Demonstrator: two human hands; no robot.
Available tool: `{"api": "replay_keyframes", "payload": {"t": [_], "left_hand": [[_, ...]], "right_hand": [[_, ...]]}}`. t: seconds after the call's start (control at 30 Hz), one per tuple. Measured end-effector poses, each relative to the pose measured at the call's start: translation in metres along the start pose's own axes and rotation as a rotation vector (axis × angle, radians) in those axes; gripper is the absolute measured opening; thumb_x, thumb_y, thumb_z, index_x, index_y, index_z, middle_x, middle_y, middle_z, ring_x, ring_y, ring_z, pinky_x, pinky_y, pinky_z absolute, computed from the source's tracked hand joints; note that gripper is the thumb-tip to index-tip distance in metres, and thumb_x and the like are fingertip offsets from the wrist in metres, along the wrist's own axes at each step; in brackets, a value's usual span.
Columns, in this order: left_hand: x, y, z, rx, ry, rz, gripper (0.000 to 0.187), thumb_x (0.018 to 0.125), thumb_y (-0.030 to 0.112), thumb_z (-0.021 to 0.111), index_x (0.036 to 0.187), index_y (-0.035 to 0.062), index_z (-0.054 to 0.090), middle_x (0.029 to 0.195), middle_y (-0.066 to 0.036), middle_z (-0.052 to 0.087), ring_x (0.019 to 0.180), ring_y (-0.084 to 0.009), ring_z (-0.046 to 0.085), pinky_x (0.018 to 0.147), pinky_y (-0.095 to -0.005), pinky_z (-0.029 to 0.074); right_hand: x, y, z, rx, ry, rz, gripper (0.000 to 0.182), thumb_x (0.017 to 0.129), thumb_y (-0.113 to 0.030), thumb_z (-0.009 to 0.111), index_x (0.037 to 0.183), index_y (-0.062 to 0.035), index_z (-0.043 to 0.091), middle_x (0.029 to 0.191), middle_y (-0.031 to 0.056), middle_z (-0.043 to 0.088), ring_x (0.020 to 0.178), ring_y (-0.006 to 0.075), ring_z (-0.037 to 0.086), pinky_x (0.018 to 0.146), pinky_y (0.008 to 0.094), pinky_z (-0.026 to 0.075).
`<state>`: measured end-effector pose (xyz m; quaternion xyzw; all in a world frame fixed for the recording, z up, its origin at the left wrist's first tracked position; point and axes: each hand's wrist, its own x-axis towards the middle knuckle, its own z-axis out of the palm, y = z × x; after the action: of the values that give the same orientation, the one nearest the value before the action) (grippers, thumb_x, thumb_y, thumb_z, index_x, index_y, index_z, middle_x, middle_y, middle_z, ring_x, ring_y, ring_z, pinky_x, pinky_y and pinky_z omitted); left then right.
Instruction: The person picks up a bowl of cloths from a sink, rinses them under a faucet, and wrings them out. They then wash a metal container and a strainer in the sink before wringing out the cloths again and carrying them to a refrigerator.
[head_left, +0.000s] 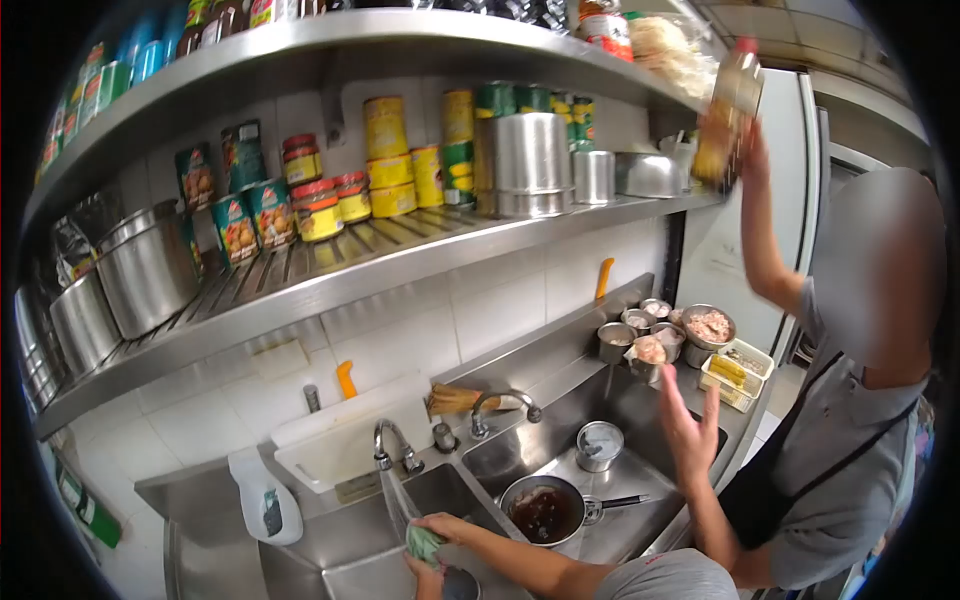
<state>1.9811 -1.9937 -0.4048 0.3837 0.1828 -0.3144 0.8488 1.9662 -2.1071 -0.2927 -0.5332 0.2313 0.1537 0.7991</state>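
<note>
The right hand (pixel 441 527) and left hand (pixel 429 578) clasp a crumpled pale-green cloth (pixel 423 543), seemingly rinsing it; above them runs a curved chrome tap (pixel 381 452). Next likely needs firm squeezing.

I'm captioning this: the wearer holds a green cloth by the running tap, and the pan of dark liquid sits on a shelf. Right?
One slip: the head view shows the pan sitting in the sink. The rest is right.

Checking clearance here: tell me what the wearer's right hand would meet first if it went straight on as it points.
Beyond the green cloth it holds, the right hand would probably meet the running water first, though depth is unclear.
</note>
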Motion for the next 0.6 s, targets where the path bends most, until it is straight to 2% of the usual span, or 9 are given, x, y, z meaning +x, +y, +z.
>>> {"api": "replay_keyframes", "payload": {"t": [0.03, 0.1, 0.13, 0.2, 0.33, 0.43, 0.47, 0.5, 0.6], "left_hand": [[-0.008, 0.003, 0.008, -0.023, 0.094, 0.009, 0.044, 0.078, 0.047, 0.04, 0.107, 0.0158, 0.053, 0.101, -0.004, 0.056, 0.095, -0.0244, 0.05, 0.074, -0.0388, 0.042], [0.01, -0.002, 0.003, 0.953, 0.505, 0.451, 0.028, 0.071, 0.029, 0.054, 0.09, 0.0089, 0.06, 0.083, -0.009, 0.059, 0.081, -0.0271, 0.055, 0.069, -0.0376, 0.044], [-0.001, -0.002, 0.012, 0.948, 0.523, 0.433, 0.028, 0.071, 0.029, 0.054, 0.09, 0.0089, 0.06, 0.083, -0.009, 0.059, 0.081, -0.0271, 0.055, 0.069, -0.0376, 0.044], [-0.026, -0.004, 0.04, 1.536, 0.382, 1.379, 0.026, 0.063, 0.023, 0.061, 0.061, -0.002, 0.054, 0.069, -0.019, 0.057, 0.067, -0.0353, 0.055, 0.061, -0.0423, 0.043], [-0.007, 0.007, 0.033, 1.183, 0.117, 1.125, 0.018, 0.058, 0.011, 0.062, 0.056, -0.0019, 0.049, 0.068, -0.019, 0.055, 0.068, -0.0342, 0.055, 0.063, -0.0405, 0.042], [0.027, 0.023, 0.006, 0.756, 0.53, 0.824, 0.008, 0.064, 0.003, 0.057, 0.06, -0.0014, 0.052, 0.068, -0.016, 0.056, 0.069, -0.0307, 0.055, 0.065, -0.0386, 0.042], [0.031, 0.018, 0.002, 0.744, 0.53, 0.828, 0.008, 0.064, 0.003, 0.057, 0.06, -0.0014, 0.052, 0.068, -0.016, 0.056, 0.069, -0.0307, 0.055, 0.065, -0.0386, 0.042], [0.033, 0.011, -0.001, 0.814, 0.434, 0.908, 0.01, 0.066, 0.006, 0.057, 0.062, -0.0021, 0.053, 0.069, -0.018, 0.056, 0.071, -0.0323, 0.055, 0.066, -0.0395, 0.042], [0.015, -0.01, 0.015, 1.02, 0.299, 1.045, 0.012, 0.07, 0.009, 0.053, 0.071, -0.0028, 0.056, 0.073, -0.021, 0.056, 0.071, -0.0352, 0.055, 0.066, -0.0404, 0.042]], "right_hand": [[-0.037, 0.015, -0.024, 0.185, -0.051, -0.098, 0.029, 0.079, -0.025, 0.057, 0.102, -0.0073, 0.053, 0.092, 0.0039, 0.057, 0.074, 0.015, 0.053, 0.071, 0.0296, 0.044], [-0.194, 0.117, -0.088, 0.852, -0.258, -0.202, 0.033, 0.08, -0.028, 0.056, 0.105, -0.007, 0.051, 0.095, 0.0045, 0.056, 0.079, 0.0157, 0.052, 0.075, 0.0291, 0.041], [-0.25, 0.141, -0.101, 1.019, -0.272, -0.229, 0.035, 0.08, -0.029, 0.055, 0.106, -0.0069, 0.05, 0.096, 0.0047, 0.055, 0.081, 0.016, 0.051, 0.076, 0.0289, 0.04], [-0.315, 0.171, -0.118, 1.194, -0.209, -0.307, 0.039, 0.08, -0.031, 0.054, 0.11, -0.0066, 0.048, 0.098, 0.0052, 0.054, 0.085, 0.0167, 0.049, 0.08, 0.0284, 0.038], [-0.385, 0.138, -0.164, 1.404, -0.062, -0.535, 0.048, 0.08, -0.036, 0.052, 0.116, -0.006, 0.044, 0.103, 0.0063, 0.052, 0.094, 0.0181, 0.046, 0.087, 0.0275, 0.033], [-0.356, 0.104, -0.193, 1.402, 0.147, -0.64, 0.054, 0.08, -0.04, 0.05, 0.121, -0.0056, 0.04, 0.106, 0.0071, 0.05, 0.1, 0.0191, 0.043, 0.092, 0.0268, 0.029], [-0.354, 0.101, -0.194, 1.385, 0.178, -0.659, 0.056, 0.08, -0.041, 0.05, 0.122, -0.0054, 0.039, 0.108, 0.0074, 0.05, 0.102, 0.0195, 0.043, 0.094, 0.0265, 0.028], [-0.362, 0.107, -0.177, 1.352, -0.027, -0.555, 0.058, 0.08, -0.043, 0.049, 0.123, -0.0051, 0.038, 0.114, 0.0098, 0.046, 0.107, 0.022, 0.039, 0.096, 0.0289, 0.025], [-0.29, 0.083, -0.141, 1.125, 0.015, -0.383, 0.055, 0.081, -0.043, 0.047, 0.119, -0.004, 0.041, 0.113, 0.0111, 0.047, 0.105, 0.0226, 0.041, 0.091, 0.0326, 0.03]]}}
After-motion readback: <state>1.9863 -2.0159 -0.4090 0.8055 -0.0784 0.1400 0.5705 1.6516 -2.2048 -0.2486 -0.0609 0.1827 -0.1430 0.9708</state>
